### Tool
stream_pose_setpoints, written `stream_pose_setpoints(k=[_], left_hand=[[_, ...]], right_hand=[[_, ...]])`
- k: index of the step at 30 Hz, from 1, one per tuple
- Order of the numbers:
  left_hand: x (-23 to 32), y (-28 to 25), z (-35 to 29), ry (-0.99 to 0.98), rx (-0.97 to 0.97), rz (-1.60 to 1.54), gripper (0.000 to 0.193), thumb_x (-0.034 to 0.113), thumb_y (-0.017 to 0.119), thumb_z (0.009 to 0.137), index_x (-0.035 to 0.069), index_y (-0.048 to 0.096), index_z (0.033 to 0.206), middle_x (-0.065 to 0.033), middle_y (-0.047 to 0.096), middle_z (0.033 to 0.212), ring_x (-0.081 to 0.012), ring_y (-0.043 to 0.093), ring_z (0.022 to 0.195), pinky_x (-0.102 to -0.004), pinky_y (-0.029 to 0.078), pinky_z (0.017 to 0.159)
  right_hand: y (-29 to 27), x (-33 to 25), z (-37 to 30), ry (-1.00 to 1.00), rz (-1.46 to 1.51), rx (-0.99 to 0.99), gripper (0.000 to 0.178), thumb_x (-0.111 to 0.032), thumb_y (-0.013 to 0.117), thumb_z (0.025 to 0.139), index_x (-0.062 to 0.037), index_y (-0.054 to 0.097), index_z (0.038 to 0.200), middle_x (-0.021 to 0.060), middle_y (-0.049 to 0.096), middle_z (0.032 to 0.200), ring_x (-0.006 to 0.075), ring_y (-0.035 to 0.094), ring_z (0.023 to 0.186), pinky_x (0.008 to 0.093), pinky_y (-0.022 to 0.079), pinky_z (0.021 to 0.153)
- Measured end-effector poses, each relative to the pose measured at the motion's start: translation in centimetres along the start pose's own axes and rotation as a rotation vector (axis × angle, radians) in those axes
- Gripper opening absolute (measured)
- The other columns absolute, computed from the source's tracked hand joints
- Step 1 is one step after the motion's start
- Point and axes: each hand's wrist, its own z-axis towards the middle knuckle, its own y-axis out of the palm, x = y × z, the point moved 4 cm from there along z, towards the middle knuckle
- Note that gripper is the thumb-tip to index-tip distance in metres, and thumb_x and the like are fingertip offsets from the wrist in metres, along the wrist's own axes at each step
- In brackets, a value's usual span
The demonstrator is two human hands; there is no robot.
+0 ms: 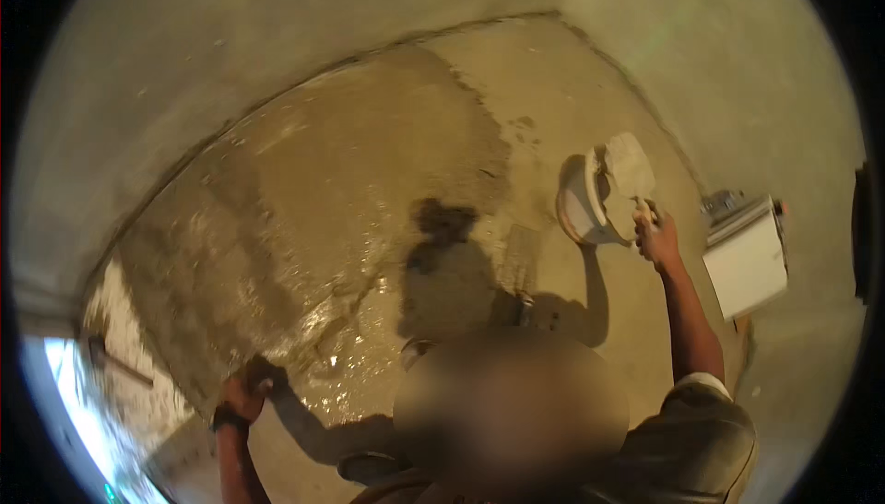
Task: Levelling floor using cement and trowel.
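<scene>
My right hand (pixel 655 236) is closed round the handle of a trowel (pixel 631 165). Its broad, pale, mortar-coated blade points up and overlaps the rim of a light-coloured bucket (pixel 577 201); whether the two touch, I cannot tell. Over at the left, my left hand (pixel 245 393) is curled closed, low above the wet floor, with a dark band at the wrist. Anything inside those fingers is hidden. Wet, shiny mortar (pixel 323 320) covers much of the floor between my hands. A flat rectangular finishing trowel (pixel 522 258) lies near the middle.
Plain walls (pixel 277 15) close in the far side and right. A white box-like object (pixel 749 260) stands by the right wall. At the left, a hammer-like tool (pixel 122 362) rests on a pale patch beside a bright opening (pixel 78 412). A round blurred area hides the lower middle.
</scene>
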Motion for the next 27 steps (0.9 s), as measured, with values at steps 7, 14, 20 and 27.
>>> stream_pose_setpoints(k=[7, 14, 20, 27], left_hand=[[3.7, 5.1, 0.7, 0.022, 0.004, 0.134, 0.047, 0.049, 0.069, 0.080, 0.009, 0.067, 0.105, -0.0193, 0.068, 0.096, -0.0370, 0.066, 0.085, -0.0440, 0.053, 0.074], [-1.2, 4.2, 1.0, -0.008, 0.105, 0.251, 0.054, 0.046, 0.077, 0.078, -0.001, 0.065, 0.103, -0.0189, 0.068, 0.084, -0.0350, 0.067, 0.076, -0.0445, 0.053, 0.067], [0.8, 4.8, 0.5, -0.197, 0.017, 0.188, 0.049, 0.035, 0.078, 0.078, 0.002, 0.063, 0.111, -0.0193, 0.068, 0.092, -0.0352, 0.067, 0.085, -0.0425, 0.053, 0.073], [1.8, 4.2, 2.9, -0.005, -0.093, 0.165, 0.037, 0.023, 0.062, 0.083, 0.009, 0.060, 0.117, -0.0155, 0.067, 0.106, -0.0367, 0.063, 0.102, -0.0453, 0.050, 0.087]], right_hand=[[-7.7, 9.9, 10.9, 0.246, -0.133, -0.098, 0.027, -0.021, 0.061, 0.085, 0.0019, 0.064, 0.099, 0.0060, 0.055, 0.062, 0.0152, 0.050, 0.046, 0.0312, 0.040, 0.040], [-0.8, 14.4, 14.3, 0.542, 0.044, -0.325, 0.025, -0.019, 0.054, 0.094, -0.0071, 0.071, 0.107, 0.0077, 0.060, 0.064, 0.0160, 0.054, 0.045, 0.0299, 0.043, 0.040], [-3.1, 14.2, 11.3, 0.566, 0.333, -0.236, 0.025, -0.026, 0.057, 0.096, -0.0041, 0.065, 0.107, 0.0045, 0.058, 0.070, 0.0137, 0.053, 0.048, 0.0274, 0.043, 0.040], [-1.0, 12.3, 4.5, 0.319, 0.365, -0.127, 0.034, -0.032, 0.061, 0.095, -0.0028, 0.057, 0.113, 0.0030, 0.055, 0.071, 0.0120, 0.053, 0.051, 0.0269, 0.043, 0.041]])
